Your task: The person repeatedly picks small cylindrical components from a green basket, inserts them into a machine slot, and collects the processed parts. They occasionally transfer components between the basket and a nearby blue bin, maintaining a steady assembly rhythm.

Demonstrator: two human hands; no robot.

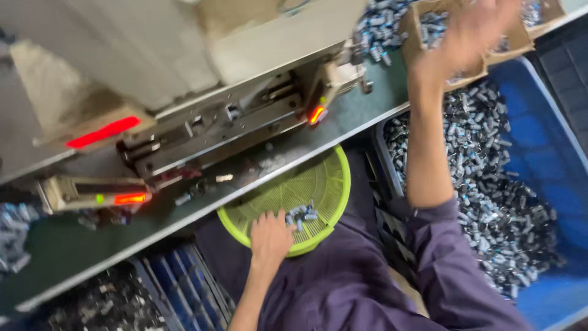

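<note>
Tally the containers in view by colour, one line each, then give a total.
Green basket, by the left hand: 1
Blue bin of small metal parts: 1
Brown cardboard boxes, under the right hand: 2
Total: 4

The left hand (pixel 269 236) rests in the green basket (pixel 331 178), its grip just beside small metal parts (pixel 301 214). The right hand (pixel 468 34), blurred, reaches over a cardboard box (pixel 416 30) on the tabletop (pixel 361 110).
</note>
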